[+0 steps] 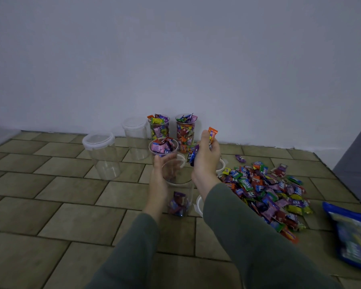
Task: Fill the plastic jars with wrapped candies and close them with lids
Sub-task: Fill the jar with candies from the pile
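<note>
Candies (pixel 212 135) were gripped in the curled right hand (pixel 205 161), above and just right of the clear jar (pixel 178 190). Left hand (pixel 162 171) curled around this jar's upper wall, holding it.

The floor (pixel 71 205) is olive-tan tile in a staggered brick pattern with dark joints; the wall (pixel 175 59) is plain pale grey-blue. The jars (pixel 104 161) are clear, two with whitish lids (pixel 98 140). The candies (pixel 265 190) are mixed purple, red, green, yellow, orange and blue. The sleeves (pixel 248 236) are grey-green. The bag (pixel 350 232) is blue, its print perhaps green and yellow.
</note>
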